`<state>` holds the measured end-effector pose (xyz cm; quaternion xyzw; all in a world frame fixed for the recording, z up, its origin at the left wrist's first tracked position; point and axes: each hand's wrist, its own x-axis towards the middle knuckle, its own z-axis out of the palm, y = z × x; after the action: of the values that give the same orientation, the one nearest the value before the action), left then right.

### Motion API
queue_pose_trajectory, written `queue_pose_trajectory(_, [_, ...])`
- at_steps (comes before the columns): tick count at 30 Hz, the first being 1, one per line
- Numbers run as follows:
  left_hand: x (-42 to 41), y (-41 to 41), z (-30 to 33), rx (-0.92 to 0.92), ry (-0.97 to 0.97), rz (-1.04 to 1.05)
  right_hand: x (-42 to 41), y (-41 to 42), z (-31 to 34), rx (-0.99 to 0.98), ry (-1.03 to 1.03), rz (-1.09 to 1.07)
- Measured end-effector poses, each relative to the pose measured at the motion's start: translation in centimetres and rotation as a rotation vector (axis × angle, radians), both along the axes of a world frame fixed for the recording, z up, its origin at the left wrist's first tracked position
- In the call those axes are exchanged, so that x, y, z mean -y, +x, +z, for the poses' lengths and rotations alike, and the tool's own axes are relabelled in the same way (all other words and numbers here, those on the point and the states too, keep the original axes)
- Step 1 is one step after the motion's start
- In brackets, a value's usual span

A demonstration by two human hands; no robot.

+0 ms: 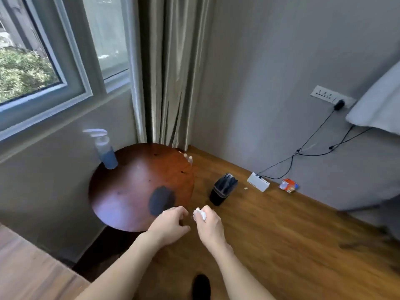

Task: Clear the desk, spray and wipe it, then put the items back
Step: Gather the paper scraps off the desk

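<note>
Grey walls meet in a corner hung with one olive-grey curtain, and one window with a pale frame fills the upper left. A wood-plank floor runs across the lower right. One white pillow juts in from the right edge, above a grey bed side. On the right wall sits one socket strip with a black plug in it; thin black cables trail from it down the wall to a white box lying on the floor against the wall.

The round desk, dark reddish wood with a glossy top, stands in the corner under the window. A blurred dark patch lies on its near right part; what it is cannot be told. At the far left edge of the desk stands one spray bottle, upright, clear with blue liquid and a white trigger head. At the far right edge a few small pale bottles show, too blurred to count.

On the floor just right of the desk stands one black bin with a black liner. Farther right, against the wall, lies one red-and-white packet, and one pale crumb lies between bin and box. A dark shoe tip shows at the bottom edge.

Two bare forearms reach in from below. The left hand hovers at the near right edge of the desk, fingers loosely curled, gripping nothing visible. The right hand, just beside it over the floor, is closed around one crumpled white tissue.
</note>
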<state>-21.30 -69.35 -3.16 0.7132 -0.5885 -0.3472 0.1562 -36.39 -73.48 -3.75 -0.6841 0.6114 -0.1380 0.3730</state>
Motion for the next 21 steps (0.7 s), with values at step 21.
queue_pose_trajectory(21, [41.0,-10.6,-19.2,0.022,0.284,0.076,40.9,-9.7,-22.3,-0.009,0.257,-0.106])
